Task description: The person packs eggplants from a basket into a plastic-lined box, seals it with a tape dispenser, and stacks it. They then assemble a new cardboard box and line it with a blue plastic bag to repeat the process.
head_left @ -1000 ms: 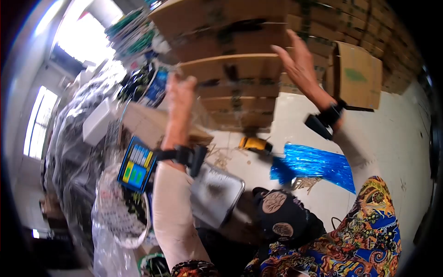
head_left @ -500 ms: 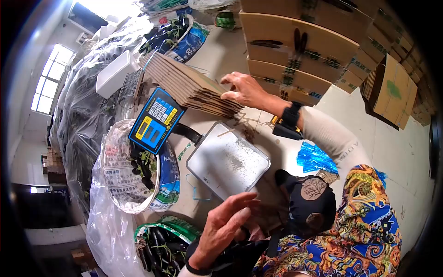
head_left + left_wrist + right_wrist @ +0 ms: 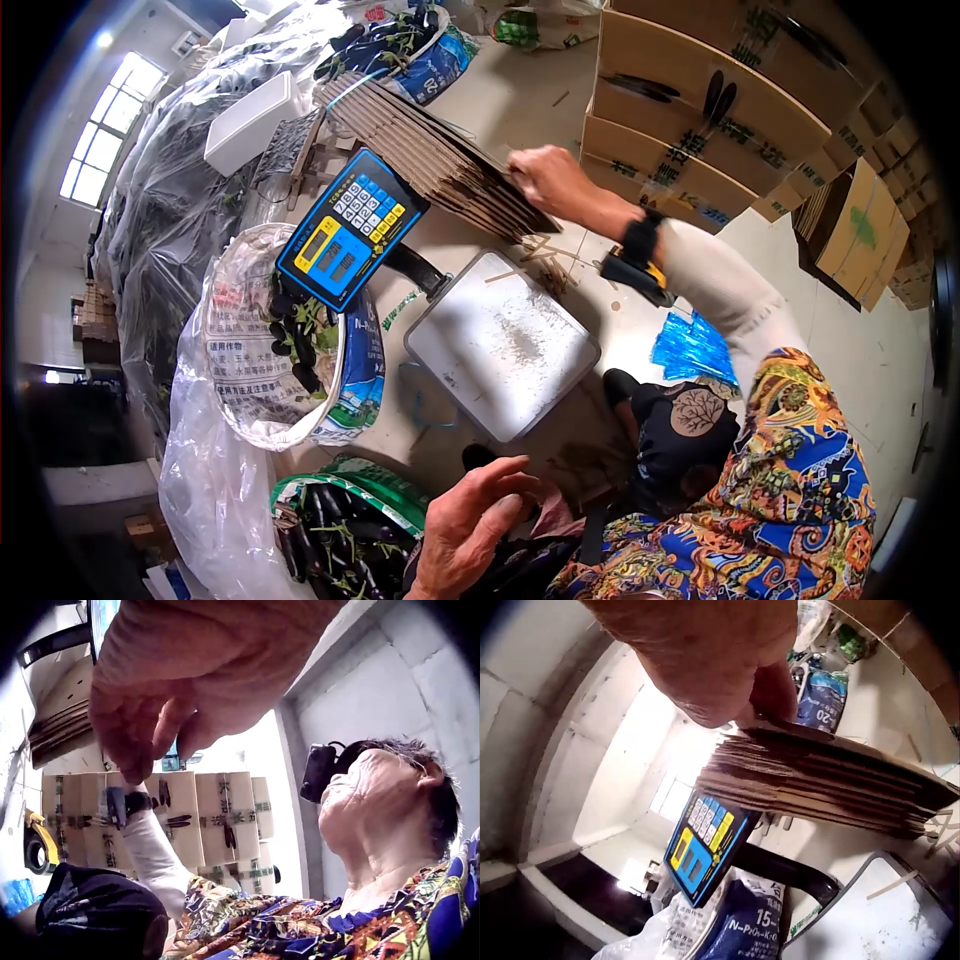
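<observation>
Head view, and the right hand [image 3: 560,180] is right there at the stack of flat cardboard [image 3: 420,150], its fingers curled in against the stack's upper right edge! Is it pinching a sheet? Cannot tell: in the right wrist view the back of the hand covers the fingertips, though they do touch the top of the stack.

That stack lies aslant, its lower end just beyond the far corner of the scale plate [image 3: 480,345], with a blue string round its upper end. Loose strips [image 3: 560,265] litter the floor by that corner, and one thin strip lies on the plate itself.

Over to the left hand [image 3: 470,525], just off the plate's near corner: fingers loosely bent, thumb close to them, nothing in its grasp.

Beside the plate's left side stands the keypad panel [image 3: 350,230], tilted, overlapping the rim of a lined basket [image 3: 250,350] with eggplants [image 3: 300,345] inside. Lower down, a green sack [image 3: 390,495] is packed with more. Across on the right, printed boxes [image 3: 700,110] rise in a pile.
</observation>
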Motion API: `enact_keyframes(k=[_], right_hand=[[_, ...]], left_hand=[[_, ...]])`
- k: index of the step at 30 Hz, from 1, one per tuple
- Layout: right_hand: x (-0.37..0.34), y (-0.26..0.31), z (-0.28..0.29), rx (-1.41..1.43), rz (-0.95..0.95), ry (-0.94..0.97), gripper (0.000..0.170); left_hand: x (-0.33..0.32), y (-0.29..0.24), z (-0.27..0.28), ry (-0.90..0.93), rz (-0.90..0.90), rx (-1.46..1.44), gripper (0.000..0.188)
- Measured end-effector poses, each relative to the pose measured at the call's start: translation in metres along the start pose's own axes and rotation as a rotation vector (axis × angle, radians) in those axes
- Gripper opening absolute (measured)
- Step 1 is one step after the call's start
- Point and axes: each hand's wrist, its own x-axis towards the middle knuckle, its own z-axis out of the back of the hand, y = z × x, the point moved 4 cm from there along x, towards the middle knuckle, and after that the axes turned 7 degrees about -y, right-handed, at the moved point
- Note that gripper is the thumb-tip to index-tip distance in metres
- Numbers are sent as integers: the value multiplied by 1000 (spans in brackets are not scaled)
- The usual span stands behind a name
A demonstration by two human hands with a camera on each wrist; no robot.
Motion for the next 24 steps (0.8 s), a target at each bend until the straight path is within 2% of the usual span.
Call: enact_keyframes(k=[2,5,6,8,9,10,12,13,14,15,16,17,20,21,22,24], right_hand=[[-34,35,41,-38,-7,4,17],[-87,67,94,36,-233,144,18],[-96,73,108,45,-356,285,36],[-96,78,117,184,-322,338,71],[-89,76,111,203,-437,434,91],[-83,76,101,74,-356,354,93],[-64,71,69,-65,-359,463,90],[-54,68,55,-73,-413,535,84],[-49,60,42,-82,-466,606,77],[-52,41,27,-85,-436,537,62],[-47,43,32,-104,-484,546,36],[-47,37,30,-160,-465,518,32],[-63,18,52,-249,-444,454,29],[-74,6,60,-228,-456,417,28],[-85,-2,74,-178,-389,390,27],[-110,4,114,-131,-391,290,23]], left_hand=[[-8,-7,-1,-27,40,64,34],[-10,-5,-2,48,4,22,34],[-9,-4,-3,67,-14,15,35],[-9,-3,-6,107,-54,14,35],[-7,-5,-9,107,-29,13,35],[-5,-6,-9,129,-76,89,35],[3,1,-6,164,-162,236,35],[6,0,-7,161,-270,286,36],[6,-2,-8,158,-286,330,35],[5,-5,-9,155,-301,373,33],[4,-6,-9,149,-317,415,31],[3,-7,-9,124,-391,464,32],[-1,-3,-7,110,-429,504,34],[-2,-3,-8,117,-446,514,35],[-2,-2,-9,140,-469,517,35],[-2,-1,-10,173,-522,523,36]])
